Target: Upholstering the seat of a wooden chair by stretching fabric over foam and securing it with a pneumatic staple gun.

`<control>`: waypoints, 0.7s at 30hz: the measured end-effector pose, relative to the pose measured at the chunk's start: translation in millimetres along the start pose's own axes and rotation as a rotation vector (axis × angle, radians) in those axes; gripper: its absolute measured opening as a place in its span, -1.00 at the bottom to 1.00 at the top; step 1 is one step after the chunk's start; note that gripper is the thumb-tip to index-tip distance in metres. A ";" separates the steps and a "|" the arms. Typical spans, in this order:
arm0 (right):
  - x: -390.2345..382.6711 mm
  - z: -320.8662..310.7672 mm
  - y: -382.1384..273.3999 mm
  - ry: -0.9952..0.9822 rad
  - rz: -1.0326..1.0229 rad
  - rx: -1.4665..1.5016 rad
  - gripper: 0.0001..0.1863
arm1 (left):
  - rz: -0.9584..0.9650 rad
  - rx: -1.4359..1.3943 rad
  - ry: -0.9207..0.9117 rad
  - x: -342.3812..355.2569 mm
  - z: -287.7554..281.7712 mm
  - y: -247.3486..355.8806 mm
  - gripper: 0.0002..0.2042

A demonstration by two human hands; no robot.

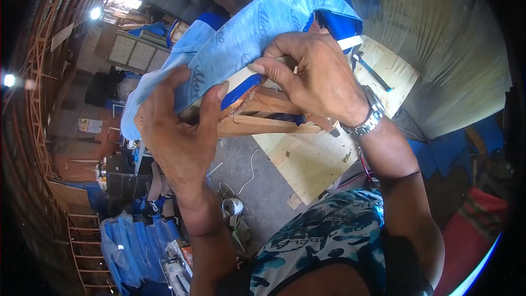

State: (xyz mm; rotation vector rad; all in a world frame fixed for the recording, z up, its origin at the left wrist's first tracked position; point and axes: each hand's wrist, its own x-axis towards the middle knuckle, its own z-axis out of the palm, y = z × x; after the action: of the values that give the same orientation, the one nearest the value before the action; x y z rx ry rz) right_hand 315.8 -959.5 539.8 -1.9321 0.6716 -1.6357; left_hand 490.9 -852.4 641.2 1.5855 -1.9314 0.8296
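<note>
Light blue printed backing of a fabric drapes over a wooden frame, and its deep blue face shows at the folded edge. Along that edge runs a narrow white strip. My left hand is closed on the fabric and strip, thumb on the near side and fingers over the backing. Farther right, my right hand pinches the same strip, its thumb pressed along it; some of its fingertips are hidden. A metal-banded watch sits on my right wrist.
Under the frame is a plywood board, with a hammer-like tool lying on its right part. A plastic-wrapped panel stands at the right. A white can and a cord lie on the floor; blue wrapped bundles are lower left.
</note>
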 end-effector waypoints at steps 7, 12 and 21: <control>1.6 5.9 2.9 -0.023 0.080 0.025 -0.67 | -0.059 0.015 -0.088 6.2 -2.7 3.8 -0.55; 4.3 1.6 0.5 -0.025 0.155 0.017 -0.66 | 0.025 -0.001 -0.339 36.3 -2.4 1.5 -0.57; -66.5 -18.8 67.8 0.528 -0.286 -0.454 -0.80 | 0.354 -0.113 -0.869 121.1 35.1 15.6 -0.59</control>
State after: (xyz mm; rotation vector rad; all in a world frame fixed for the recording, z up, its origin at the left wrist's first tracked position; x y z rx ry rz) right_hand 284.5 -967.0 448.5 -1.9649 1.0860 -2.3825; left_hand 452.0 -957.3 701.2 1.7105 -2.8533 0.1071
